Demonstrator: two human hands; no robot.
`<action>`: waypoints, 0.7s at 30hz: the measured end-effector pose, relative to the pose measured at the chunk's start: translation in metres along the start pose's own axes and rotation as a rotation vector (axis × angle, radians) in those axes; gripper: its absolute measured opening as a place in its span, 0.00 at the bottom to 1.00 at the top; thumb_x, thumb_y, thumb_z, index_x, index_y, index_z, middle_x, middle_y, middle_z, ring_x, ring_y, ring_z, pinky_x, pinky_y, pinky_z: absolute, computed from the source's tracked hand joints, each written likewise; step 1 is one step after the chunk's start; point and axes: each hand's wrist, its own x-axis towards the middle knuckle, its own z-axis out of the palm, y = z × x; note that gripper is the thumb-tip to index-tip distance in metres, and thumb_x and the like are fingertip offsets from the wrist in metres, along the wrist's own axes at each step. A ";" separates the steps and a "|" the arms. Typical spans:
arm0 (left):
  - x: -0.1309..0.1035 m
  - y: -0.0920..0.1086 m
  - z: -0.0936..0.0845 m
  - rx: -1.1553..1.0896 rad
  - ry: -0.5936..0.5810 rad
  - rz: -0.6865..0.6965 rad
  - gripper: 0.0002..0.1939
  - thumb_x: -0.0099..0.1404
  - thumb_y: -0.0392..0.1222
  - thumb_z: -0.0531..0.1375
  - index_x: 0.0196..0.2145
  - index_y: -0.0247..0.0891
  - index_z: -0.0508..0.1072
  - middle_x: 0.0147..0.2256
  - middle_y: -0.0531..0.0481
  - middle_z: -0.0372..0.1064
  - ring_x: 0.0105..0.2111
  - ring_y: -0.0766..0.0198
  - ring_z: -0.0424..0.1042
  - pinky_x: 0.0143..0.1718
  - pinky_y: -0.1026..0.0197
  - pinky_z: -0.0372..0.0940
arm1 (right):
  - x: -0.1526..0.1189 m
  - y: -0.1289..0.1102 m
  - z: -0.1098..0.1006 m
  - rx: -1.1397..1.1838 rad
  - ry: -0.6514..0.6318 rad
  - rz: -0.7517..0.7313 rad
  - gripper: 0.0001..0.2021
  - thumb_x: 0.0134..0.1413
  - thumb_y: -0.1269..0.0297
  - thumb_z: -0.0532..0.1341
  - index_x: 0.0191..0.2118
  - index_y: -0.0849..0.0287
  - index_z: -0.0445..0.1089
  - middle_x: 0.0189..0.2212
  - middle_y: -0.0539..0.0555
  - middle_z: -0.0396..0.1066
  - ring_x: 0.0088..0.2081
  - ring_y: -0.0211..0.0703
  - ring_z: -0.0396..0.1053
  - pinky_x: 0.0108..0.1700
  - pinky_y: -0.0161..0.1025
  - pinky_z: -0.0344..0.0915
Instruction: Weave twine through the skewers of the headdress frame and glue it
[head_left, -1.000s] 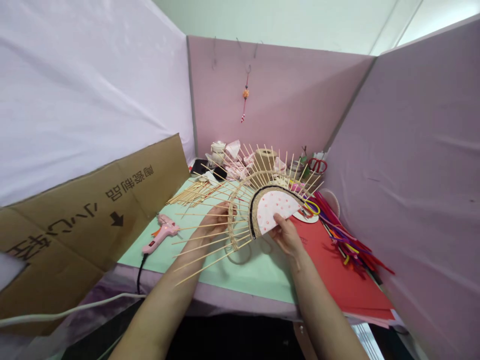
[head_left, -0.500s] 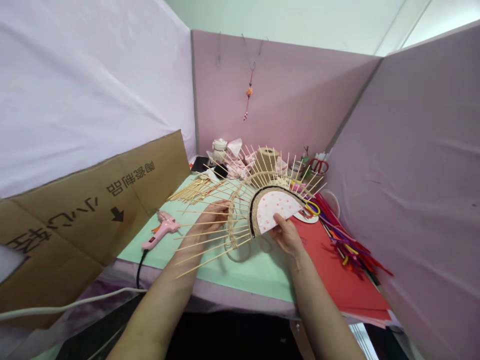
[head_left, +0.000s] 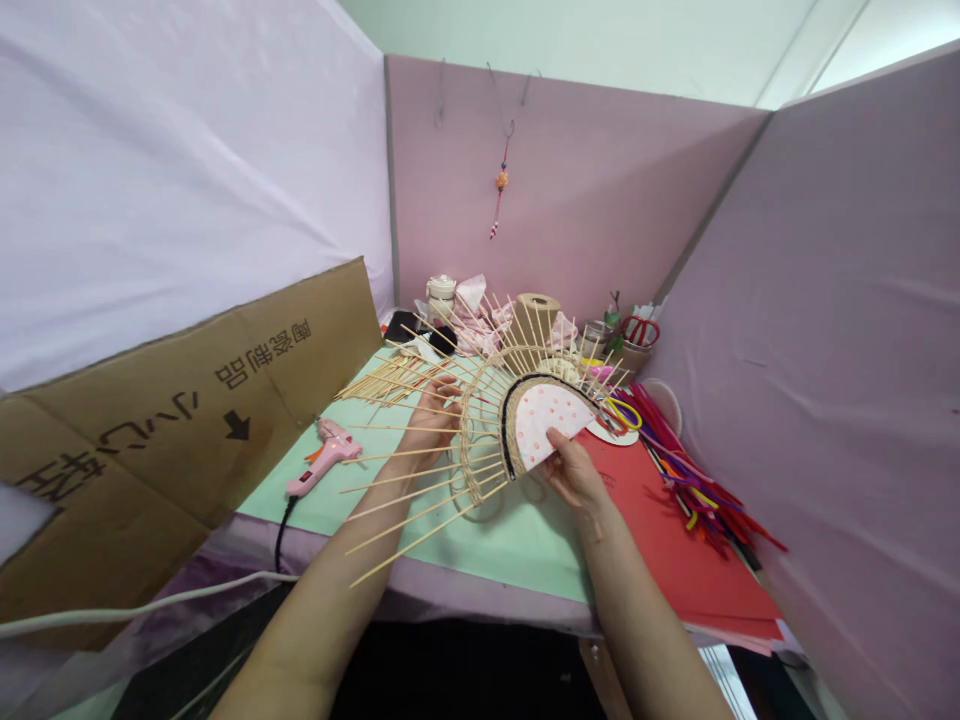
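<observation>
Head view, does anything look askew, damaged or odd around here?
The cardboard panel at left does: its printed arrow points downward and the lettering seems upside down. The stick-ribbed fan in the right hand shows no obvious damage.

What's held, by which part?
The right hand holds the half-round, tan wooden-stick fan by its pink-dotted white centre's lower edge; for the left hand, unclear.

One left hand [head_left: 436,408] and one right hand [head_left: 574,470]; one spoked fan [head_left: 553,420]; one glue gun [head_left: 327,460]; one cardboard sheet [head_left: 300,395]; one beaded pendant [head_left: 502,180]; one lidded jar [head_left: 442,287]; one brown roll [head_left: 538,300]; three partition panels [head_left: 600,180]. Loose sticks [head_left: 382,384] and pipe cleaners [head_left: 660,412] overlap too closely for counting.
</observation>
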 end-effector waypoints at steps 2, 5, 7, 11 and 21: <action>0.000 0.000 0.001 0.020 0.006 0.042 0.28 0.45 0.34 0.70 0.43 0.44 0.65 0.36 0.57 0.67 0.25 0.74 0.65 0.28 0.67 0.60 | 0.000 0.000 0.000 0.004 0.006 0.005 0.17 0.46 0.69 0.67 0.44 0.56 0.69 0.37 0.50 0.79 0.37 0.41 0.77 0.39 0.36 0.76; 0.000 0.000 0.002 0.077 -0.012 0.075 0.25 0.45 0.35 0.70 0.40 0.41 0.67 0.37 0.54 0.69 0.27 0.71 0.67 0.31 0.65 0.61 | 0.000 -0.001 -0.001 -0.009 0.001 0.019 0.18 0.46 0.69 0.68 0.45 0.55 0.69 0.37 0.49 0.79 0.37 0.41 0.77 0.38 0.35 0.76; 0.000 0.000 0.002 0.099 -0.022 0.084 0.23 0.44 0.35 0.70 0.38 0.40 0.68 0.38 0.54 0.69 0.28 0.70 0.67 0.32 0.64 0.62 | 0.000 -0.001 -0.003 -0.008 -0.007 0.029 0.17 0.46 0.68 0.68 0.45 0.55 0.69 0.37 0.49 0.79 0.37 0.42 0.77 0.37 0.36 0.76; 0.000 -0.001 0.000 0.126 -0.044 0.060 0.20 0.43 0.38 0.71 0.35 0.39 0.69 0.32 0.52 0.71 0.29 0.65 0.69 0.32 0.61 0.63 | 0.000 -0.001 -0.004 0.001 -0.004 0.045 0.15 0.46 0.69 0.67 0.43 0.55 0.70 0.37 0.49 0.79 0.36 0.43 0.78 0.36 0.38 0.77; -0.002 0.001 -0.001 0.170 -0.068 0.041 0.20 0.43 0.34 0.67 0.36 0.40 0.69 0.35 0.50 0.71 0.27 0.66 0.68 0.29 0.61 0.61 | 0.000 0.000 -0.008 -0.017 -0.022 0.069 0.17 0.45 0.67 0.68 0.43 0.57 0.69 0.35 0.50 0.80 0.36 0.43 0.78 0.38 0.39 0.76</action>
